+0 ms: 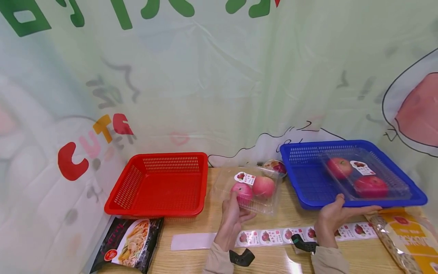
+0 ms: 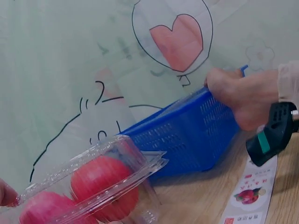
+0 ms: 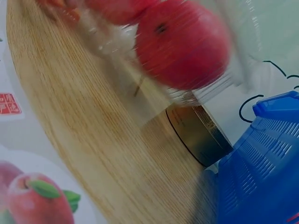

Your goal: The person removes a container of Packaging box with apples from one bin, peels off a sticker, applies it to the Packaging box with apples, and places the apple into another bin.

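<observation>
My left hand [image 1: 233,219] grips the front edge of a clear plastic box [image 1: 224,184], its thumb on top. Two red apples [image 1: 264,187] lie in that box, and a white apple label [image 1: 245,178] is on its lid. In the left wrist view the box is tilted, raised over the table. Farther right, my right hand [image 1: 330,219] holds the front rim of a blue basket [image 1: 302,188], thumb on the rim and fingers along its underside. A second clear box with apples [image 1: 371,187], also labelled, sits inside the blue basket.
A red basket [image 1: 154,211] stands at the left, with a black noodle packet [image 1: 131,243] before it. A strip of apple labels [image 1: 265,236] runs along the front. A round tin [image 3: 201,135] stands behind the lifted box. A yellow food bag [image 1: 407,239] lies front right.
</observation>
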Motion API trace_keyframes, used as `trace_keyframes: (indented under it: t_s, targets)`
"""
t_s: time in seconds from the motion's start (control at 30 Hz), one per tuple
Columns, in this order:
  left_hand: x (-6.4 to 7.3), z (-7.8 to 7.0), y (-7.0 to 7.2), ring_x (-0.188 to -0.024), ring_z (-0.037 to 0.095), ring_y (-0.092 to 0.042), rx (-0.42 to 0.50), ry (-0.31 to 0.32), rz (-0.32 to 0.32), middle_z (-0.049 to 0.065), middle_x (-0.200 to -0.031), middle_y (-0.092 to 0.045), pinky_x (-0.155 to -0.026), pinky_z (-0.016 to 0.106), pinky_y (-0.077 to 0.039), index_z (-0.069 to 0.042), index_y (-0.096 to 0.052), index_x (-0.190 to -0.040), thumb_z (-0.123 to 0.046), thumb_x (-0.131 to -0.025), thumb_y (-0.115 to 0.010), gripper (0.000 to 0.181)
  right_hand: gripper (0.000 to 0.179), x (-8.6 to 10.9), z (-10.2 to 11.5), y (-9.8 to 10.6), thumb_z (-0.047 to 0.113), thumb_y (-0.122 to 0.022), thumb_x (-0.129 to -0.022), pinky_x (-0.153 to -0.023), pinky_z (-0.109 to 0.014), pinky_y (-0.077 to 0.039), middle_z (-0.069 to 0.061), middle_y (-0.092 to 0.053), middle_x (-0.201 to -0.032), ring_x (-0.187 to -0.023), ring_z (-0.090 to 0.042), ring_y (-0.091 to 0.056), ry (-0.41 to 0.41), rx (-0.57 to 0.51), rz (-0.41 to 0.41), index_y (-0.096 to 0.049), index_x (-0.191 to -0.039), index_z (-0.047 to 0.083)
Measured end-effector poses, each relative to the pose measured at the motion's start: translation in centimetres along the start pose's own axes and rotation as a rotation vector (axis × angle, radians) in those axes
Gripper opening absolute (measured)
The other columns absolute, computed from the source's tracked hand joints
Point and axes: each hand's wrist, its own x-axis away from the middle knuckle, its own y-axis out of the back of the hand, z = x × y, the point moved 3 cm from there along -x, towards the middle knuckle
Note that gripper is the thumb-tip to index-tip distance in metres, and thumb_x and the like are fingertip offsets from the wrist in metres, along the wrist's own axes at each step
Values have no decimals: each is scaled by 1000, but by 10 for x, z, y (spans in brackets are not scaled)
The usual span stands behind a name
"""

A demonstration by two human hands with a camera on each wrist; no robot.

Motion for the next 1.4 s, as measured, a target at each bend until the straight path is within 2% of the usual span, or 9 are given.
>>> trace_keyframes:
  t_s: [0.1, 0.3, 0.43, 0.67, 0.93, 1.2, 1.4]
  targets:
    - [4, -5, -2, -68, 18, -68, -3, -7, 37, 11, -94, -71, -80, 49, -66, 2, -60, -136, -44, -110, -48, 54, 90, 3, 5, 1, 13, -49, -107, -121, -7, 12, -2, 19, -178, -162, -4, 14, 14, -19, 0, 17, -168, 13]
    - [12, -20, -8, -79, 23, -77, -22, -41, 124, 16, -107, -74, -81, 49, -66, 2, -59, -137, -48, -110, -47, 58, 89, 12, 15, 2, 10, -48, -105, -122, -8, 10, -8, 18, -178, -163, -8, 12, 63, -50, -5, 15, -168, 6]
    - [17, -32, -14, -86, 24, -77, -50, -48, 164, 15, -117, -70, -80, 48, -66, -1, -56, -139, -50, -110, -46, 58, 89, 13, 16, 1, 9, -49, -104, -123, -8, 9, -9, 16, -178, -164, -9, 11, 87, -59, -2, 14, -167, 4]
    - [19, -53, -34, -73, 20, -68, -114, -83, 190, 11, -97, -64, -67, 45, -67, -2, -62, -128, -45, -109, -47, 50, 90, 9, 11, 1, 10, -49, -105, -123, -8, 9, -7, 17, -179, -163, -7, 12, 74, -69, 8, 15, -168, 8]
    - [17, -75, -58, -68, 21, -69, -205, -76, 203, 3, -82, -52, -57, 42, -66, -6, -63, -117, -45, -108, -46, 43, 90, 9, 11, 3, 11, -49, -105, -121, -5, 7, -4, 18, -179, -163, -5, 12, 64, -72, 19, 16, -168, 10]
    - [12, -99, -79, -63, 19, -68, -310, -87, 253, 6, -79, -62, -53, 36, -64, -7, -70, -112, -49, -107, -43, 50, 91, 8, 10, 4, 12, -50, -106, -121, -6, 6, -5, 18, -179, -163, -6, 11, 72, -76, 29, 16, -168, 9]
    - [6, -111, -90, -60, 21, -70, -364, -103, 280, 10, -80, -68, -50, 34, -62, -5, -70, -111, -49, -107, -41, 53, 91, 1, 0, 4, 14, -50, -106, -119, -5, 6, -4, 18, -178, -162, -5, 12, 73, -67, 28, 16, -168, 12]
